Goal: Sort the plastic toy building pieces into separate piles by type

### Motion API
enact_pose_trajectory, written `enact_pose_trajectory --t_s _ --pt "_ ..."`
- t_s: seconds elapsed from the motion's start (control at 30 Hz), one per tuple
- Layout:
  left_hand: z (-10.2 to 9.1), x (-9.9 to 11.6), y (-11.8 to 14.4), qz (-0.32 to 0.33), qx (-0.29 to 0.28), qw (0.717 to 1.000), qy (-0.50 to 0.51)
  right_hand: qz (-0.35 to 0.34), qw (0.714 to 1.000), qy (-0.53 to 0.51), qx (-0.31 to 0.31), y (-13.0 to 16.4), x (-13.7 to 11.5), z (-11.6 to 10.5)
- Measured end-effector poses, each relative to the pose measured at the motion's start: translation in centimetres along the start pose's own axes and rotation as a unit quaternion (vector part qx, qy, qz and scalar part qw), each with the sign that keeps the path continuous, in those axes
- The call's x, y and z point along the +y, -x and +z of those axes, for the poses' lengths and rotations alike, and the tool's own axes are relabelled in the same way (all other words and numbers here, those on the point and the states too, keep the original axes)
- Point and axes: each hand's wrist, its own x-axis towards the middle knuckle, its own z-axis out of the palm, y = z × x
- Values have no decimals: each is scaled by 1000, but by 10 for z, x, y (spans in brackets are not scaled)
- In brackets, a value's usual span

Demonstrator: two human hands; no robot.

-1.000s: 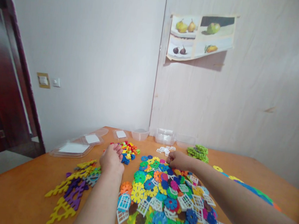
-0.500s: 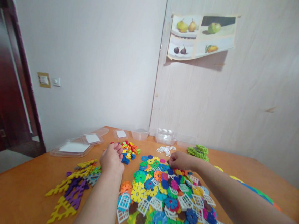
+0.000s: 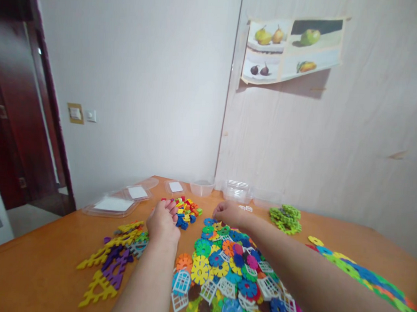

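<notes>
My left hand is held palm up over the table, its fingers curled inward. What it holds, if anything, is hidden from me. Just beyond it lies a heap of small coloured blocks. At the far edge of a wide pile of flower-shaped plastic discs, my right hand points down with its fingers pressed together. I cannot make out whether something is between them. A blue disc lies just below those fingertips. White plastic window pieces are mixed into the pile, and my right forearm covers part of it.
Yellow and purple toothed pieces lie at the left. Clear lids and a clear bowl stand along the back, beside a clear box. Green pieces are heaped at right, near a row of overlapping discs.
My right hand has moved left along the far edge of the disc pile, now covering most of the loose white pieces. My left hand keeps its pose. The view has turned slightly left.
</notes>
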Motion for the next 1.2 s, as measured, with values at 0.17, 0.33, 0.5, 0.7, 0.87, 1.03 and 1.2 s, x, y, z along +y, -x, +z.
enact_pose_trajectory --t_s 0.17,0.33,0.5,0.7,0.87,1.03,1.2 --pt "-1 -2 -2 -1 2 1000 2 -48 997 61 -7 -23 -25 38" --pt "-1 -5 -5 0 2 1000 -7 -50 993 110 0 -43 -41 56" --pt "0 -5 -4 5 6 1000 -13 -56 992 110 20 -54 -43 55" --pt "1 -6 -5 8 4 1000 -13 -65 996 50 39 -43 -30 45" --pt "1 -7 -5 5 -5 1000 -11 -45 998 3 47 -20 -14 16" --pt "3 -5 -1 1 -11 1000 -10 -8 999 -7 36 19 12 -34" --pt "4 -5 1 3 -14 1000 -12 8 999 34 -18 52 52 -70"
